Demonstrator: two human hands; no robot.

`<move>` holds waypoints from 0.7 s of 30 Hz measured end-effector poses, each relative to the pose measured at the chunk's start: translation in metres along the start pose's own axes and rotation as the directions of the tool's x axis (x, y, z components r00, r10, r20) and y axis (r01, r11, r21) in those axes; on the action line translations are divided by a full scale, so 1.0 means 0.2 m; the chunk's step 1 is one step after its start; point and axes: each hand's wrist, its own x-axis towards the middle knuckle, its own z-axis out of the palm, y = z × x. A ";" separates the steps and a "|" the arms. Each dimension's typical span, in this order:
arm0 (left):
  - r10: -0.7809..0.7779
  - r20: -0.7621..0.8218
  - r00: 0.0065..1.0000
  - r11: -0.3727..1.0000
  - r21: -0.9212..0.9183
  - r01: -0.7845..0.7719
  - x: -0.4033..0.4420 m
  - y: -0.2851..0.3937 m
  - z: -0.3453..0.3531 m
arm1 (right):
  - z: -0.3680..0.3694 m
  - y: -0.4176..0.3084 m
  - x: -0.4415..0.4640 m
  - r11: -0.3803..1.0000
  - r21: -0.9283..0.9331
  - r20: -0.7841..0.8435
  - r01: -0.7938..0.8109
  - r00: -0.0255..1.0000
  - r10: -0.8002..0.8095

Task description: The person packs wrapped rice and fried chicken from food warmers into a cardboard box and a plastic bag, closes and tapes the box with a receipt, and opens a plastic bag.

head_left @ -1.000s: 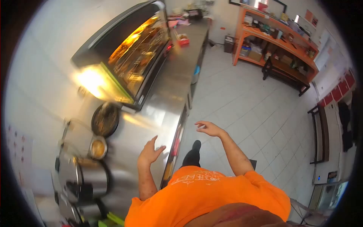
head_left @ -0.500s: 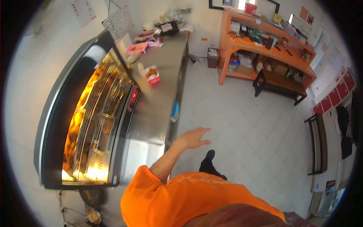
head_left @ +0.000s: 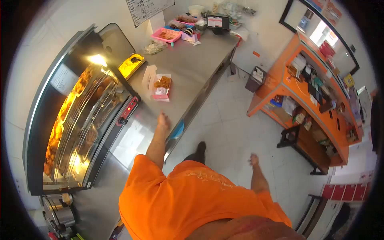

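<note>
My left hand is stretched out over the edge of the steel counter, apart from the things on it, fingers extended and holding nothing. Just beyond it stands a takeaway box, lid folded back, filled with fried food that looks like chicken. To the left of this arm is a heated display cabinet with lit racks of browned food. My right hand hangs low at my other side above the tiled floor, its fingers loosely bent and apart, with nothing visible in them.
A yellow-lit tray sits beside the cabinet. Farther along the counter are a pink basket and a tablet screen. A bin, an orange shelf unit and a dark bench stand on the right. A pot is at lower left.
My view has turned left and come closer to the counter. My left hand has moved from above the floor towards the takeaway box. My right hand has come into view.
</note>
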 end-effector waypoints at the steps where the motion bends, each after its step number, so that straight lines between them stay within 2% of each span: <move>1: 0.014 -0.079 0.997 0.999 -0.046 -0.018 0.13 0.08 0.01 | -0.03 -0.49 0.05 0.996 0.082 -0.087 0.028 0.996 -0.021; 3: 0.002 -0.206 0.979 0.987 -0.154 -0.034 0.35 0.24 0.14 | -0.09 -1.07 0.39 0.961 0.181 -0.121 0.207 0.975 -0.187; 4: -0.033 -0.261 0.965 0.978 -0.209 -0.023 0.42 0.33 0.20 | -0.07 -1.23 0.52 0.948 0.236 -0.133 0.215 0.973 -0.187; 5: 0.037 -0.084 0.996 0.945 -0.321 -0.062 0.57 0.39 0.26 | -0.06 -1.45 0.69 0.927 0.288 -0.149 0.242 0.967 -0.207; 7: 0.206 0.218 0.954 0.851 -0.521 -0.065 0.86 0.37 0.31 | 0.06 -1.81 0.99 0.918 0.320 -0.120 0.234 0.971 -0.206; 8: 0.153 0.039 0.987 0.870 -0.480 -0.116 0.88 0.36 0.37 | 0.15 -1.91 1.08 0.936 0.293 -0.080 0.194 0.981 -0.178; 10: 0.079 -0.320 0.944 0.909 -0.365 -0.200 0.96 0.47 0.57 | 0.29 -2.19 1.16 0.962 0.156 0.226 0.223 0.940 -0.254; 13: 0.102 -0.279 0.955 0.859 -0.459 -0.226 1.13 0.54 0.74 | 0.53 -2.51 1.46 0.961 0.058 0.401 0.270 0.875 -0.271; 14: 0.113 -0.398 0.911 0.865 -0.412 -0.287 1.20 0.58 0.80 | 0.60 -2.62 1.62 0.950 -0.002 0.413 0.311 0.866 -0.282; 16: 0.139 -0.610 0.780 0.867 -0.306 -0.393 1.36 0.64 0.95 | 0.76 -2.89 2.02 0.907 -0.117 0.440 0.406 0.839 -0.319; 17: 0.148 -0.701 0.697 0.867 -0.247 -0.433 1.46 0.66 1.06 | 0.86 -3.10 2.17 0.865 -0.188 0.405 0.465 0.839 -0.363; 18: 0.308 -0.935 0.177 0.950 0.312 -0.004 1.36 0.79 1.33 | 0.96 -3.32 2.33 0.815 -0.263 0.373 0.517 0.833 -0.408; 19: 0.492 -0.860 0.135 0.868 0.474 -0.146 1.40 0.81 1.51 | 1.07 -3.52 2.56 0.636 -0.204 0.450 0.745 0.648 -0.615; 20: 0.651 -0.756 0.068 0.743 0.616 -0.261 1.45 0.79 1.65 | 1.17 -3.77 2.63 0.503 -0.287 0.420 0.815 0.579 -0.699; 21: 0.777 -0.629 -0.019 0.583 0.731 -0.355 1.51 0.76 1.82 | 1.24 -4.10 2.60 0.397 -0.289 0.414 0.871 0.488 -0.768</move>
